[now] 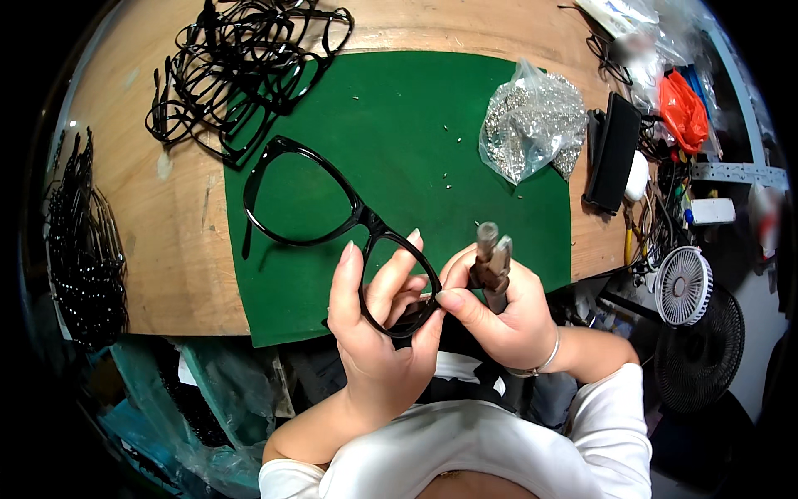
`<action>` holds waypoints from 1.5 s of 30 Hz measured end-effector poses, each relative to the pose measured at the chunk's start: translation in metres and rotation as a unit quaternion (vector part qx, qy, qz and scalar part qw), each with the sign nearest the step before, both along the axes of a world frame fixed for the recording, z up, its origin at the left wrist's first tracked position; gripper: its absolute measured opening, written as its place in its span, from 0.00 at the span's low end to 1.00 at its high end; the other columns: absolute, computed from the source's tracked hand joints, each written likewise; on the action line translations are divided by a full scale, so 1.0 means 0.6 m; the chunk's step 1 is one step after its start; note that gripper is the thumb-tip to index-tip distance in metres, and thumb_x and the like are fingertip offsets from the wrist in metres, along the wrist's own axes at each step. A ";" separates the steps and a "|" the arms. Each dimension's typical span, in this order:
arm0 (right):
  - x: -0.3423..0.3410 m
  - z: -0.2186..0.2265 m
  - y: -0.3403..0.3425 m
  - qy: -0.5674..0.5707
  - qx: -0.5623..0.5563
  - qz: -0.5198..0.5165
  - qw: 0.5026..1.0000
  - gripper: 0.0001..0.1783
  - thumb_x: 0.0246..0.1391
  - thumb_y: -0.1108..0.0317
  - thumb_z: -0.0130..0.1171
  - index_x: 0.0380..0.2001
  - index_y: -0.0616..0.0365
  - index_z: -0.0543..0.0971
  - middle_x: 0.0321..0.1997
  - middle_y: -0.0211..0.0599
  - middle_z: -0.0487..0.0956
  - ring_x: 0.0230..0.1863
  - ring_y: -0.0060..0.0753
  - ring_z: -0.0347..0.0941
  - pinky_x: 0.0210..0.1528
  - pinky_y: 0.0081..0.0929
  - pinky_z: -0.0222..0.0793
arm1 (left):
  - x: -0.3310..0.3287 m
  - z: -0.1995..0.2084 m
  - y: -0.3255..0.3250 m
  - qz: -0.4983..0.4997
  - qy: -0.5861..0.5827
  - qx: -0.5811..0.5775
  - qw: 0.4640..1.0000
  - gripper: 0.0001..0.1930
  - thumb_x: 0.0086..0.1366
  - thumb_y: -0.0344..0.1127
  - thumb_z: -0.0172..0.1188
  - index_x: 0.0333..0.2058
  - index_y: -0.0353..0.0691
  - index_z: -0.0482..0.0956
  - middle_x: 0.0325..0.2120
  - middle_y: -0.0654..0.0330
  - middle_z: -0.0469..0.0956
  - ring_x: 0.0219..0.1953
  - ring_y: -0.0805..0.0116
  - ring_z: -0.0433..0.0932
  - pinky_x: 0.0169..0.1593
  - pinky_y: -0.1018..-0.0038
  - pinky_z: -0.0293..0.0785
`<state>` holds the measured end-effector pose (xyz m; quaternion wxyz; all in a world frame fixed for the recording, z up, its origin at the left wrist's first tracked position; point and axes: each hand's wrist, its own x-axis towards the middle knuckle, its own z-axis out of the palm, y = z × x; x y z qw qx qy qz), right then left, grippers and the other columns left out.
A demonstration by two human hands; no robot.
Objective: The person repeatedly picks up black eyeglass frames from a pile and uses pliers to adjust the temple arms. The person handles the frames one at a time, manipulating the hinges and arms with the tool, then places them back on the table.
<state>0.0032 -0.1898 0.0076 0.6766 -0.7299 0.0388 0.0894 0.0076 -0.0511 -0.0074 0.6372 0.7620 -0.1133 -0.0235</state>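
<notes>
A glossy black eyeglass frame (pixel 370 219) is held at a tilt over the near edge of a green mat (pixel 399 108). My left hand (pixel 378 333) grips its near rim, with fingers through and around the lens opening. My right hand (pixel 507 320) pinches the same rim's outer end between thumb and fingertip. A brownish metal hand tool (pixel 492 268) also sits in the right hand and points up from the palm; its exact kind is unclear. The far rim reaches away to the left, one temple arm beside it. The small part between my right fingertips is hidden.
A clear bag of tiny metal parts (pixel 528 125) rests on the mat's right side, with several loose pieces nearby. Black frames (pixel 241 75) pile up at the far left; dark temple arms (pixel 83 241) lie below. A black case (pixel 613 154) and white fan (pixel 683 286) stand right.
</notes>
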 end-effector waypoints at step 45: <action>0.005 -0.012 -0.086 -0.013 -0.433 0.153 0.888 0.23 0.47 0.60 0.54 0.43 0.65 0.67 0.45 0.48 0.66 0.37 0.46 0.70 0.40 0.34 0.66 | 0.035 0.052 0.055 -0.147 0.254 -0.152 0.944 0.40 0.51 0.14 0.51 0.56 0.41 0.35 0.49 0.43 0.61 0.41 0.63 0.74 0.43 0.75 0.72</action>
